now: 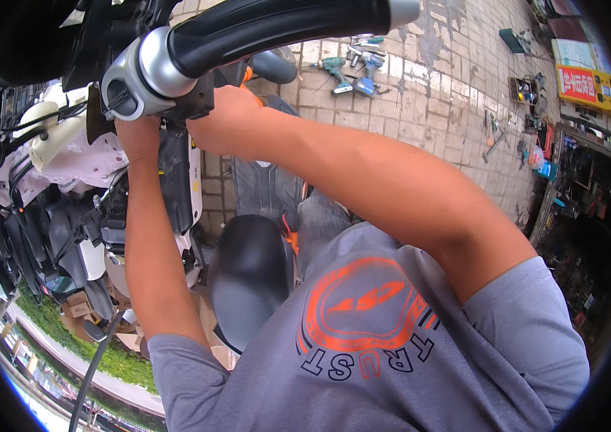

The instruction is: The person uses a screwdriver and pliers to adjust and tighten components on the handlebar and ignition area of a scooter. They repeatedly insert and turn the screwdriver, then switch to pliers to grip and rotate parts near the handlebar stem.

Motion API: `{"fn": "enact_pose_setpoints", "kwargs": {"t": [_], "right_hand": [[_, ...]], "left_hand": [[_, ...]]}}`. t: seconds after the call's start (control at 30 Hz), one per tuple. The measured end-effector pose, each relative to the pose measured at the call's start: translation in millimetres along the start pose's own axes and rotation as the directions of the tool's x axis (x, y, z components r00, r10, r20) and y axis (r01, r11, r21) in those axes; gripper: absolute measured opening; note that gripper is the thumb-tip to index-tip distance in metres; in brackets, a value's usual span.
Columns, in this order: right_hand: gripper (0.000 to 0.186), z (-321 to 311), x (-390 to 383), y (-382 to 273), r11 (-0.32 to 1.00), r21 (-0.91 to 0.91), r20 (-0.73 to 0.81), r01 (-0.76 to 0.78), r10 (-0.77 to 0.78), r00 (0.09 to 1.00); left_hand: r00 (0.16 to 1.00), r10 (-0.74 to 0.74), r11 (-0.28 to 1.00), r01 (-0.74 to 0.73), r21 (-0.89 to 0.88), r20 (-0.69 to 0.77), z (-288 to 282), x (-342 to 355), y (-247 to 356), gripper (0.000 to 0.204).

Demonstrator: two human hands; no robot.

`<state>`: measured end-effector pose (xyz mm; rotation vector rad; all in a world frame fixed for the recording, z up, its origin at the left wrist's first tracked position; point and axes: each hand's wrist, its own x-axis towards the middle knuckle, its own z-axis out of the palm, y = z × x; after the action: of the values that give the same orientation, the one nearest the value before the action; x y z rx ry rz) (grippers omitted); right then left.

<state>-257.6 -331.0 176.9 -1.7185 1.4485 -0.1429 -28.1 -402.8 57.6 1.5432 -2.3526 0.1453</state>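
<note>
Close in front at the upper left is a scooter's handlebar, with a black grip (269,32) and a silver-and-black switch housing (132,83). Both my hands reach in beneath it. My left hand (138,133) shows only its wrist and back, just below the housing. To its right, my right hand (223,108) goes behind a dark block under the bar. The fingers of both are hidden, so I cannot make out what they touch or hold. Lower down are the scooter's grey-and-black footboard (266,189) and its black seat (248,270).
Two cordless drills, one green (334,70) and one blue (370,66), lie on the brick paving with other tools. A hammer (494,147) and a small toolbox (525,90) are further right. Parked scooters (46,230) crowd the left. A cluttered shop doorway (579,209) opens at right.
</note>
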Motion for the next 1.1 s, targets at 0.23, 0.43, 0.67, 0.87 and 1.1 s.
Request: {"fn": "enact_pose_setpoints", "kwargs": {"t": [0.23,0.43,0.67,0.87,1.1], "right_hand": [[0.015,11,4,-5,0.960,-0.272,0.007,0.065,-0.066,0.998],[0.016,11,-1,-10,0.970,-0.239,0.012,0.037,-0.035,0.999],[0.019,9,-3,-11,0.971,-0.232,0.078,0.055,-0.038,0.996],[0.018,15,-3,-11,0.949,-0.301,-0.051,0.096,-0.116,0.992],[0.022,12,0,-14,0.963,-0.270,-0.016,0.011,-0.016,1.000]], "left_hand": [[0.994,0.067,0.997,-0.063,0.046,-0.091,-17,13,13,0.045],[0.987,0.145,0.979,-0.154,-0.135,-0.074,-23,12,17,0.040],[0.990,0.030,1.000,-0.030,-0.001,-0.140,-4,8,9,0.040],[0.992,-0.014,0.994,0.028,0.108,-0.127,-5,12,5,0.050],[0.992,-0.099,0.965,0.077,-0.249,-0.075,-29,15,21,0.044]]}}
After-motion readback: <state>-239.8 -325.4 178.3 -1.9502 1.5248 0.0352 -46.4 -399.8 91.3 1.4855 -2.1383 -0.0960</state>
